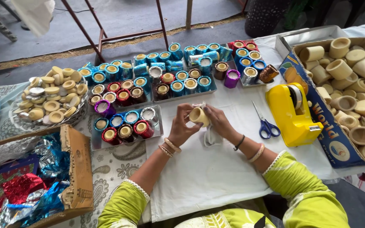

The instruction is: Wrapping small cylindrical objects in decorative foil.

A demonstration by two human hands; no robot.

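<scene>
My left hand [181, 126] and my right hand [217, 121] meet over a white cloth [216, 169] and together hold a small beige cup [199, 115]. A strip of white or silvery foil [210, 136] hangs below the cup. The cup's open mouth faces up toward me. Both wrists wear bangles, and my sleeves are lime green.
Metal trays [93, 143] of foil-wrapped cups in blue, red, purple and silver stand behind my hands. A yellow tape dispenser [293, 114] and blue scissors [265, 124] lie at right, beside a cardboard box [330, 135] of bare cups. At left are a bowl [47, 120] of beige lids and a box [79, 169] of foil.
</scene>
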